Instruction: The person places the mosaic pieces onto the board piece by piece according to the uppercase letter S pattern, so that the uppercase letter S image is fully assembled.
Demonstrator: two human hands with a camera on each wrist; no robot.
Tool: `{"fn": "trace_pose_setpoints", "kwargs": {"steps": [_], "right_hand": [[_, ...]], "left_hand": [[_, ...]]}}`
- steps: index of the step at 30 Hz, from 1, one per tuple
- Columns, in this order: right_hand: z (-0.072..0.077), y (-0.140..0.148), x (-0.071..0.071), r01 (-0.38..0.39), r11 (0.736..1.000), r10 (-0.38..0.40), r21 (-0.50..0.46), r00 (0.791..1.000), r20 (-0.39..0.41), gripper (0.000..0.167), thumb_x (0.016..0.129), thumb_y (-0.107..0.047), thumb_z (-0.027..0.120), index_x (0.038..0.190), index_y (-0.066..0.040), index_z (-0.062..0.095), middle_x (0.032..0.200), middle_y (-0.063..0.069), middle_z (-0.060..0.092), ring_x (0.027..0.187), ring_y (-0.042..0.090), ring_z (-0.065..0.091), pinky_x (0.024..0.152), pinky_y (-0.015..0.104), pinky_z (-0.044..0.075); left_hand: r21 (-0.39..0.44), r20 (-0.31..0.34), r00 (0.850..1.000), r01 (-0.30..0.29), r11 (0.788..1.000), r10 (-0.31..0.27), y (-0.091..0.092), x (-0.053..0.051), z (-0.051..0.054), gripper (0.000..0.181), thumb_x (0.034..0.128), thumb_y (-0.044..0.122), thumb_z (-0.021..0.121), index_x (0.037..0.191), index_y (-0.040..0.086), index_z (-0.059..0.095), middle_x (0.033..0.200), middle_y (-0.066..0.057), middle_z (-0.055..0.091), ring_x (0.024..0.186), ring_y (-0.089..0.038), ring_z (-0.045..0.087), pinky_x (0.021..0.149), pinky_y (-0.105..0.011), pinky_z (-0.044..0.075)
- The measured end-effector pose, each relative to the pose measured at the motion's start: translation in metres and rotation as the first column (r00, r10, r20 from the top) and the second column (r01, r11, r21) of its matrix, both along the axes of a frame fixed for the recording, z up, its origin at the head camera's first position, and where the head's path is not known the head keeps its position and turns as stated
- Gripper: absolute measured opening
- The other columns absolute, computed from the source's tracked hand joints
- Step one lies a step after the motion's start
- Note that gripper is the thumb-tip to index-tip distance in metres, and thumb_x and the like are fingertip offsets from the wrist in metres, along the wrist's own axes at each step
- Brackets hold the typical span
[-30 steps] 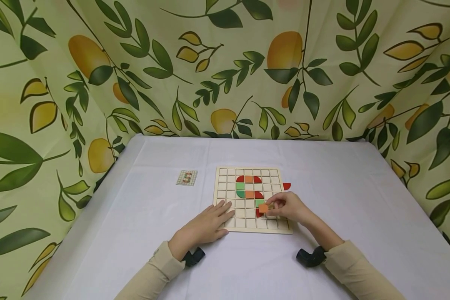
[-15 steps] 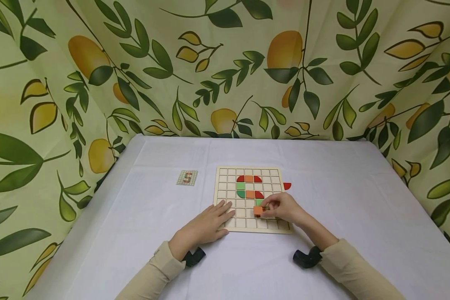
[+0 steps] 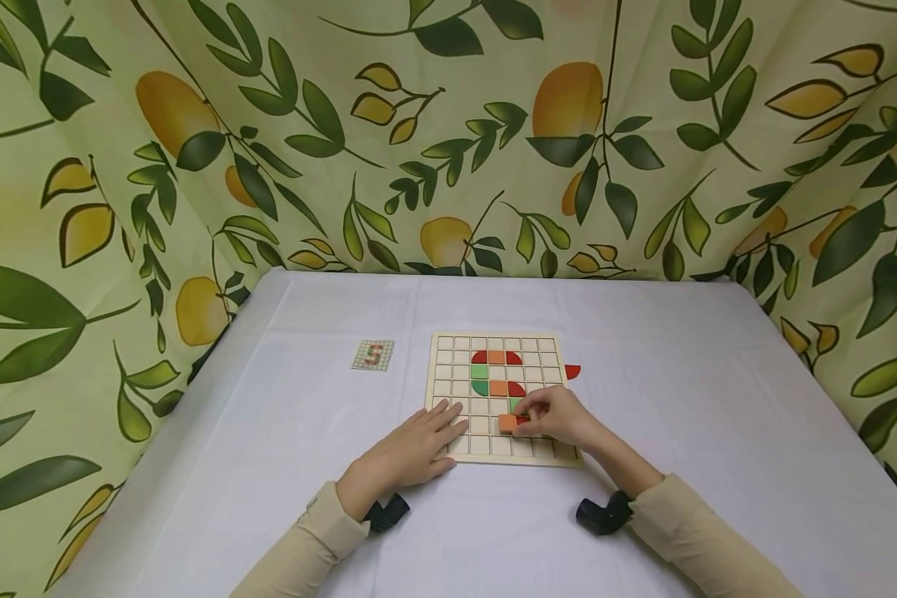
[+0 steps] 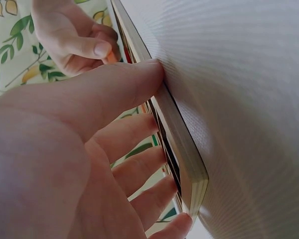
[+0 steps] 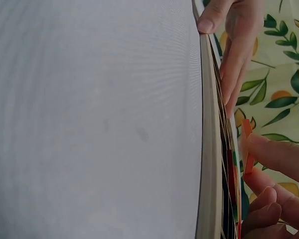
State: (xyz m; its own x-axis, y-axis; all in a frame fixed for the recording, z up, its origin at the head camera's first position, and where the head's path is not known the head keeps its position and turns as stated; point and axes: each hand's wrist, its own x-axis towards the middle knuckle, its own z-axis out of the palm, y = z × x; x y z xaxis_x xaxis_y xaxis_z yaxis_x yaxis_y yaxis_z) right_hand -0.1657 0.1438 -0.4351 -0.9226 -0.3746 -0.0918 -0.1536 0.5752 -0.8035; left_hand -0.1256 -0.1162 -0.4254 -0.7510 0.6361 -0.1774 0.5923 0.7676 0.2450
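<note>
In the head view a wooden grid board (image 3: 480, 447) lies on the table, with red, orange and green tiles set in a curving line of cells. My right hand (image 3: 556, 415) pinches an orange square tile (image 3: 507, 423) by its right side, over the board's lower middle. Beside that tile a red tile (image 3: 522, 420) shows partly, the rest covered by my fingers. My left hand (image 3: 411, 444) rests on the board's left front corner area, fingers spread and thumb at the front edge. The right wrist view shows the orange tile (image 5: 247, 147) held just above the board.
A small card (image 3: 373, 355) printed with a coloured S on a grid lies left of the board. Just off the board's right edge is a red quarter-round tile (image 3: 572, 371). White cloth (image 3: 329, 316) covers the table, and a leaf-patterned curtain (image 3: 448, 166) hangs behind.
My right hand has moved left and slightly down with the orange tile, from over the red tile to the cell area left of it. My left hand has stayed in place.
</note>
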Motion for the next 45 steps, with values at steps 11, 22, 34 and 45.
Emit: {"fn": "trace_pose_setpoints", "kwargs": {"steps": [11,22,34,45], "right_hand": [[-0.001,-0.006,-0.001,0.008,0.999,-0.008,0.034,1.0,0.006,0.022,0.071,-0.012,0.084,0.087,-0.001,0.074,0.058,-0.005,0.045,0.058,0.008,0.042,0.05,0.017,0.033],[0.002,-0.014,0.0,0.04,0.996,-0.041,0.075,0.999,0.012,0.021,0.069,-0.011,0.085,0.085,-0.002,0.074,0.056,-0.006,0.044,0.058,0.01,0.042,0.052,0.017,0.032],[0.001,-0.019,-0.002,0.06,0.992,-0.06,0.108,0.998,-0.009,0.02,0.069,-0.01,0.085,0.084,-0.003,0.074,0.054,-0.006,0.043,0.056,0.01,0.041,0.05,0.018,0.031],[0.001,-0.02,-0.002,0.065,0.991,-0.062,0.121,0.998,-0.026,0.02,0.066,-0.008,0.085,0.082,-0.003,0.074,0.053,-0.006,0.041,0.055,0.01,0.04,0.052,0.019,0.031]], "left_hand": [[-0.002,-0.011,1.0,0.005,1.0,-0.006,0.0,0.0,-0.001,0.055,0.0974,0.03,0.055,0.148,0.012,0.04,0.159,-0.011,0.031,0.15,-0.031,0.027,0.12,-0.049,0.032],[0.004,0.001,1.0,-0.003,1.0,0.003,0.0,0.0,-0.001,0.056,0.0976,0.031,0.055,0.148,0.012,0.04,0.16,-0.01,0.03,0.15,-0.03,0.025,0.121,-0.049,0.031],[-0.005,-0.003,1.0,0.001,1.0,-0.001,0.0,0.0,0.001,0.055,0.0976,0.03,0.054,0.148,0.013,0.04,0.16,-0.01,0.03,0.15,-0.03,0.025,0.121,-0.048,0.031],[-0.007,-0.014,1.0,0.003,1.0,-0.004,0.0,0.0,-0.001,0.056,0.0972,0.031,0.055,0.147,0.012,0.041,0.159,-0.01,0.031,0.15,-0.03,0.026,0.12,-0.049,0.032]]}}
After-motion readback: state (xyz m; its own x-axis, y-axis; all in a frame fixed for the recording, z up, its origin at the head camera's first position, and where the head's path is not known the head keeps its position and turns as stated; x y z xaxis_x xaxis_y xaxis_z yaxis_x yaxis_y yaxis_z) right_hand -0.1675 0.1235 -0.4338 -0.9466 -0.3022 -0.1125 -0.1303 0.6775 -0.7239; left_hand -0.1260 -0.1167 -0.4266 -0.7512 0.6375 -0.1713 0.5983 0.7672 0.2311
